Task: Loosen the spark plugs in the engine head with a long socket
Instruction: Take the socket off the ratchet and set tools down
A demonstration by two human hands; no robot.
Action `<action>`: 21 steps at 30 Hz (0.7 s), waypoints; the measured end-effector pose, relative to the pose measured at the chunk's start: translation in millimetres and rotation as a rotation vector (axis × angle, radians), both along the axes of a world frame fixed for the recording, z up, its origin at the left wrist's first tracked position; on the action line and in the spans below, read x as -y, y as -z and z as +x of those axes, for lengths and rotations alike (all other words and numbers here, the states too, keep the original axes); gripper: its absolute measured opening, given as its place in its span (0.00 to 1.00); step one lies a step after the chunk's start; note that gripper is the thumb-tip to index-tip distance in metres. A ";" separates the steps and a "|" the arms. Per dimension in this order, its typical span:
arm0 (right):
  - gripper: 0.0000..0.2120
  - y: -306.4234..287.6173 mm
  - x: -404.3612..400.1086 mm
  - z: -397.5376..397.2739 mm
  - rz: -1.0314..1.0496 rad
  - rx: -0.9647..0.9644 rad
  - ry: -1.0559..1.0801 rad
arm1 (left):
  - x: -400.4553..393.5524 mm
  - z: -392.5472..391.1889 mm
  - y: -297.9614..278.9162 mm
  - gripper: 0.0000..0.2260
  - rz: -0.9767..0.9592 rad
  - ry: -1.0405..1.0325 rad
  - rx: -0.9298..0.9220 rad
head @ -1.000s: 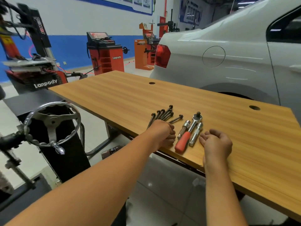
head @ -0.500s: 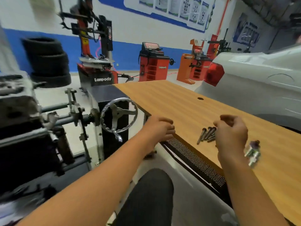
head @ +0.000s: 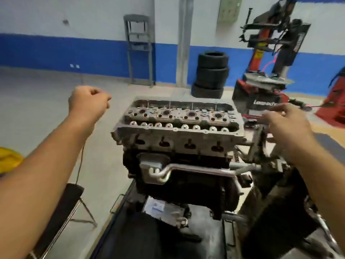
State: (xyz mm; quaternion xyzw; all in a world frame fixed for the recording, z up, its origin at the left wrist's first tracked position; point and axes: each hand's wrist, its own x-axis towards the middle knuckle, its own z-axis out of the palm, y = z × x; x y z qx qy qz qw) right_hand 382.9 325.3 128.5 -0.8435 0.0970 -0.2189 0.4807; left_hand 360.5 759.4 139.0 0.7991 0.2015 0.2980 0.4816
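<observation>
Above the engine head (head: 177, 120) at centre, the left hand (head: 87, 103) is clenched, empty; the right hand (head: 287, 126), blurred, cannot be read. With no socket visible, plug wells risk going untouched.

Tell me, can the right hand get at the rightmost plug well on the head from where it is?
Probably yes: the right hand hovers beside the head, and nothing covers that well.
</observation>
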 end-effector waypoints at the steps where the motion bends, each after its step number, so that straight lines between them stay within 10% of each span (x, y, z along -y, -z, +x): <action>1: 0.14 -1.1 -4.5 15.0 -0.021 -0.020 0.010 | -21.1 15.5 7.9 0.07 0.041 -0.040 -0.084; 7: 0.21 32.8 16.6 79.3 -0.069 -0.155 0.016 | -42.4 106.5 40.0 0.16 0.077 0.248 -0.545; 14: 0.32 44.4 -11.9 86.0 0.362 -0.462 0.138 | -14.4 157.6 32.2 0.33 0.301 0.240 -0.771; 21: 0.17 0.9 -42.0 97.6 0.746 -0.725 0.294 | -22.1 163.5 24.0 0.19 0.214 0.245 -0.940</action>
